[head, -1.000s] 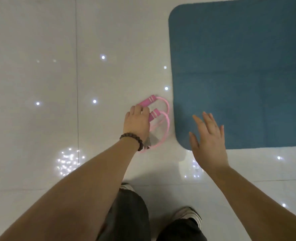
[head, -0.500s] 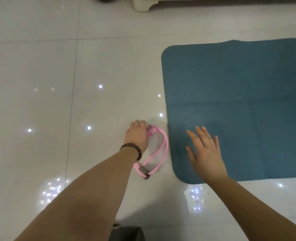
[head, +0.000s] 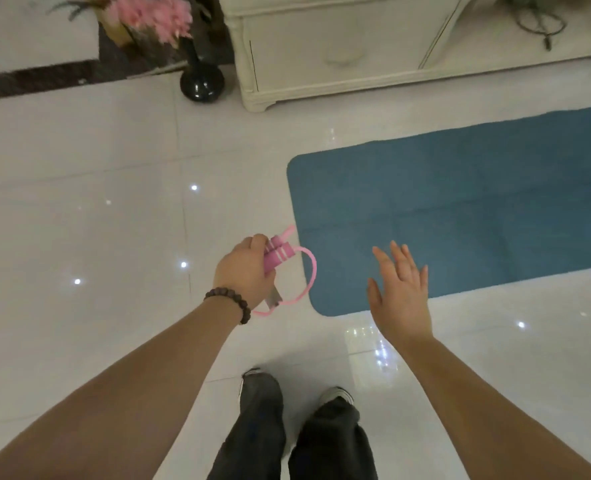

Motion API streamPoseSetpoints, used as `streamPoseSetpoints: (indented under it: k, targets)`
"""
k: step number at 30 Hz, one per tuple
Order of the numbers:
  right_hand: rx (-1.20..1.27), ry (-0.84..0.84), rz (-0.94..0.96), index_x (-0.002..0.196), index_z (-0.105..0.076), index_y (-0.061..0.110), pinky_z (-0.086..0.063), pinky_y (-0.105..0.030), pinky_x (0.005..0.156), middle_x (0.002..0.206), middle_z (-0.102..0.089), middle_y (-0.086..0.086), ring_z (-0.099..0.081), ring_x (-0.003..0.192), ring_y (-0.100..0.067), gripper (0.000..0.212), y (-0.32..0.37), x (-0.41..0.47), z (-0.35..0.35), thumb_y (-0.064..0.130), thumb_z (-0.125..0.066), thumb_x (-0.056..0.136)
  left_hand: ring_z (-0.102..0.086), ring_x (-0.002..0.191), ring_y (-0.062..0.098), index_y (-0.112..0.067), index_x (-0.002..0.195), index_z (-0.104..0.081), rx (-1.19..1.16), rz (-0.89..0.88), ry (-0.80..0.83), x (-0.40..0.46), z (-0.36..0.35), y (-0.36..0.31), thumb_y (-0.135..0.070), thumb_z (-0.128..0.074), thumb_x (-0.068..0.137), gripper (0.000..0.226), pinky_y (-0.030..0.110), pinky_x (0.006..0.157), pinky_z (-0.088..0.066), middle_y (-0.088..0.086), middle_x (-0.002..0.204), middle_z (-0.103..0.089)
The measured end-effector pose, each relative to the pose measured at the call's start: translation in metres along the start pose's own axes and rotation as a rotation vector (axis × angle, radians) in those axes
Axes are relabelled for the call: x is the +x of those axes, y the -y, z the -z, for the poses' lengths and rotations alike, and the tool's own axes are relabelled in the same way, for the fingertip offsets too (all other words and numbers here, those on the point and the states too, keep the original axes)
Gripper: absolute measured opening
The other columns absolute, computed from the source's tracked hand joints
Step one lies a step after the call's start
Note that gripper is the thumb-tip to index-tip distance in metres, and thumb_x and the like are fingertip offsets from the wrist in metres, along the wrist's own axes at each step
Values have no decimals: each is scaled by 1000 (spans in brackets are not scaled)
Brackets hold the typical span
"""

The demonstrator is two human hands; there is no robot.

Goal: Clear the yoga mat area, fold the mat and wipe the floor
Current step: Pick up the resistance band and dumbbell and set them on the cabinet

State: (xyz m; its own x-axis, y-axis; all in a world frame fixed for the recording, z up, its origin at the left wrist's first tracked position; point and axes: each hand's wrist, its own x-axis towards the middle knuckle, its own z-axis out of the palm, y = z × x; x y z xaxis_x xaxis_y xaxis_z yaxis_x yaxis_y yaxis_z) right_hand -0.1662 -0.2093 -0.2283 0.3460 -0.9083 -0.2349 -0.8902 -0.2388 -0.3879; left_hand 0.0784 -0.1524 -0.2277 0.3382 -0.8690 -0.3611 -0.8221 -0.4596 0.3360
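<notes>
The left hand [head: 244, 271] grips the pink jump rope [head: 280, 259] by its handles, off the floor, just left of the blue yoga mat [head: 460, 209]. The right hand [head: 399, 292], fingers spread, hovers over the mat's near-left corner.

White cabinet [head: 349, 53] stands at the far edge of the glossy tile floor [head: 79, 237]. Black vase [head: 202, 81] sits just left of it, pink flowers [head: 148, 12] above. Dark cord [head: 540, 24] lies at top right.
</notes>
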Motion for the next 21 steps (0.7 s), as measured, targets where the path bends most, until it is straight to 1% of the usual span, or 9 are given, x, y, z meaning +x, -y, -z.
streamPoseSetpoints:
  k: [3, 5, 9, 11, 14, 18, 21]
  targets:
    - [16, -53, -72, 147, -29, 19, 0, -47, 118, 158, -18, -7, -4, 147, -21, 50, 21, -36, 86, 27, -41, 99, -56, 86, 26, -15, 119, -46, 15, -39, -8, -41, 81, -43, -21, -57, 87, 34, 33, 70, -46, 5, 107, -56]
    - [46, -104, -127, 147, -30, 19, -1, -48, 118, 158, -18, -8, -4, 147, -21, 50, 30, -60, 135, 26, -42, 99, -57, 89, 28, -14, 118, -47, 16, -80, -22, -63, 123, -73, -21, -58, 86, 35, 34, 71, -46, 7, 108, -56]
    - [58, -230, -239, 148, -29, 20, -2, -48, 119, 158, -17, -7, -4, 147, -21, 51, 31, -109, 211, 27, -42, 99, -58, 94, 29, -15, 118, -47, 14, -173, -36, -98, 177, -138, -20, -58, 87, 34, 38, 78, -51, 8, 112, -56]
    - [55, -296, -290, 147, -31, 20, -2, -47, 118, 158, -18, -7, -6, 147, -22, 51, 25, -134, 234, 26, -43, 99, -58, 96, 29, -14, 118, -48, -13, -220, -41, -113, 187, -173, -20, -60, 87, 34, 39, 80, -50, 8, 112, -56]
    - [39, -373, -399, 146, -33, 20, -4, -48, 118, 157, -21, -8, -8, 147, -23, 51, 4, -174, 260, 26, -45, 97, -58, 95, 29, -13, 114, -49, -39, -332, -43, -134, 191, -227, -19, -61, 86, 31, 39, 77, -48, 9, 109, -56]
    - [60, -482, -576, 145, -35, 20, -5, -49, 118, 156, -24, -9, -12, 146, -25, 49, -40, -230, 287, 26, -45, 97, -57, 93, 31, -11, 112, -50, -31, -523, -9, -159, 178, -299, -18, -62, 85, 31, 41, 76, -48, 10, 105, -56]
    - [60, -538, -673, 144, -37, 18, -6, -51, 116, 155, -26, -11, -15, 146, -26, 49, -81, -268, 305, 24, -48, 96, -57, 91, 32, -10, 111, -51, -21, -622, 10, -175, 159, -354, -17, -62, 85, 29, 45, 76, -50, 12, 103, -57]
